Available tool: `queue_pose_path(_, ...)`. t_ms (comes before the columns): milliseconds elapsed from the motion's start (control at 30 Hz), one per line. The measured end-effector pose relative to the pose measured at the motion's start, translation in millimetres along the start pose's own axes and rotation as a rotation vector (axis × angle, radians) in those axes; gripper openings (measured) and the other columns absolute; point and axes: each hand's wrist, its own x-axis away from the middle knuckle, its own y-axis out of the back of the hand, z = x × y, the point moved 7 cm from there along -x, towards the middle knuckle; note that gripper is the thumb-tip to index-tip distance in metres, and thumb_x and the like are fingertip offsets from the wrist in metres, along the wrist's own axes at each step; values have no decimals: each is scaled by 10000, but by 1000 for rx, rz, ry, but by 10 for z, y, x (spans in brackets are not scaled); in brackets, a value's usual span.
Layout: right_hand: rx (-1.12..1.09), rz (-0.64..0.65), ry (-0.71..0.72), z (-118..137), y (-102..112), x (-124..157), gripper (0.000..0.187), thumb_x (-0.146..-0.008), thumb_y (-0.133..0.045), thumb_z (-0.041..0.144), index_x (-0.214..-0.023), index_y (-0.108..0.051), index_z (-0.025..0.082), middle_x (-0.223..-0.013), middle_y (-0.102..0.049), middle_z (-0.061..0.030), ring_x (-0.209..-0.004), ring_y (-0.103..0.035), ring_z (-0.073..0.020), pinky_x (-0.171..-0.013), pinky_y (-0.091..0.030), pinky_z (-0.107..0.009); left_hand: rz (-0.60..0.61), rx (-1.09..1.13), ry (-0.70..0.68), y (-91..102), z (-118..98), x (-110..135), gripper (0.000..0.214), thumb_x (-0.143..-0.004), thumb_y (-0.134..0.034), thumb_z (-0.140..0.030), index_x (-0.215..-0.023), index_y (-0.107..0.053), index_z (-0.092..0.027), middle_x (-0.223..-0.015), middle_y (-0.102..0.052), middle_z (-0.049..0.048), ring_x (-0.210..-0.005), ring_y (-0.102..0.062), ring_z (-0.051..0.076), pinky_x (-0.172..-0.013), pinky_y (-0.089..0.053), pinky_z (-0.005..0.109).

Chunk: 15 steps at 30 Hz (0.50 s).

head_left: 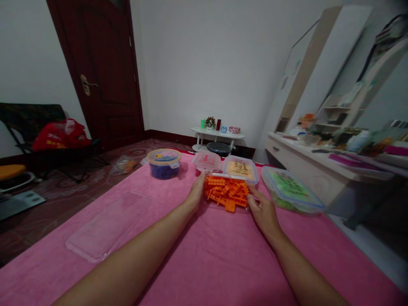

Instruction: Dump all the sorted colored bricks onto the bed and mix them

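Observation:
Orange plastic building bricks [227, 192] are heaped in a clear plastic box [211, 205] in the middle of the pink-covered surface. My left hand [196, 192] grips the box's left side. On the opposite side, my right hand [263, 212] has its fingers around the right edge. Just behind stand a small lidded box with pinkish-red contents [207, 160] and a lidded box with yellow contents [241, 168], which has dark writing on its lid. To the left lies an empty-looking clear lid [108, 227], flat on the cloth.
A round tub with blue contents [164, 165] sits back left, and a lidded box with green contents [290, 189] back right. The pink cloth [210, 263] covers the surface. Beyond are a white dressing table [302, 155], a low white shelf [219, 134] and a dark red door [98, 72].

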Motion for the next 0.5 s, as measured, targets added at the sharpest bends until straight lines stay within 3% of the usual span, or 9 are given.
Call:
queue_pose_path(167,47,-82,87,75,9,84,476,-818,-451,265,-1265,-565,148,-1252,-591,-124,-1117,-570,-218,-955,-452,-374,-27,-9,-127,50,-68,37,602,-786,-511,-605,-1206,-543,-175,-1107,-665,99,-1023,-627,251,-913,-485,401)
queue_pose_path(333,59,-160,136,194,58,128,460,-834,-458,243,-1280,-548,172,-1245,-585,-119,-1079,-586,-203,-896,-486,-328,19,-31,-329,95,-207,55,554,-816,-520,-511,-1282,-493,-212,-1279,-571,64,-1219,-497,231,-1040,-373,370)
queue_pose_path(500,40,-178,230,293,97,155,404,-853,-471,236,-1239,-581,183,-1237,-593,-108,-1088,-582,-201,-936,-467,-341,-2,-200,-342,131,-225,89,538,-856,-425,-538,-1281,-499,-217,-1370,-493,43,-1296,-408,215,-1087,-304,350)
